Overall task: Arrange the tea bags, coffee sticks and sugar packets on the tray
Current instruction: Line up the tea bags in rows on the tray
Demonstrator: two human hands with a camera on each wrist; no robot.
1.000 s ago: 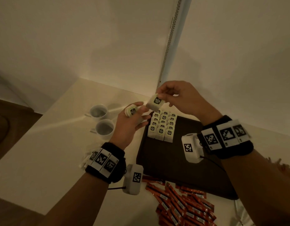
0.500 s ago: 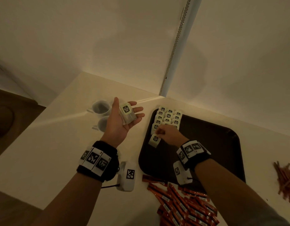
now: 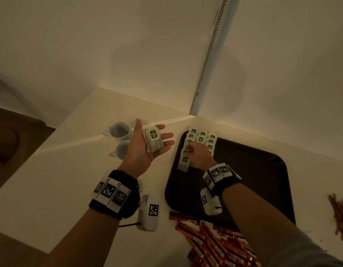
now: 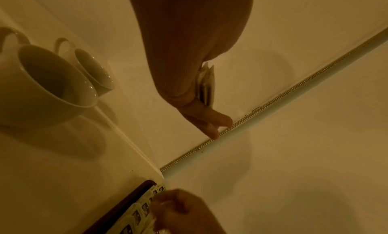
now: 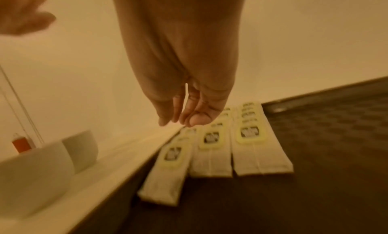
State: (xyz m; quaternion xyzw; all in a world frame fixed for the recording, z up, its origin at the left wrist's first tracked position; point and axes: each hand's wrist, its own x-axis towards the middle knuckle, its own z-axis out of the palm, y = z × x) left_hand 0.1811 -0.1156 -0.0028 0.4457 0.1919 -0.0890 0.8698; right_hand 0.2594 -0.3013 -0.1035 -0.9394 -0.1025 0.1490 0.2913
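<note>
The left hand (image 3: pixel 147 146) lies flat, palm up, carrying a small stack of pale paper tea bags (image 3: pixel 153 139) loosely; a tilt could spill them toward the two white ceramic cups (image 3: pixel 119 130) beneath. The right hand (image 3: pixel 198 158) hangs over the overlapped rows of tea bags (image 5: pixel 212 148) on the dark brown plastic tray (image 3: pixel 253 170), fingers relaxed, gripping nothing visible. A careless brush could skew the left row, which sits by the tray's rim. Ample bare tray lies rightward.

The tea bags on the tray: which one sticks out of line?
The front tea bag of the left column, beside the right hand. It juts out nearer than the other rows and sits slightly crooked.
</note>
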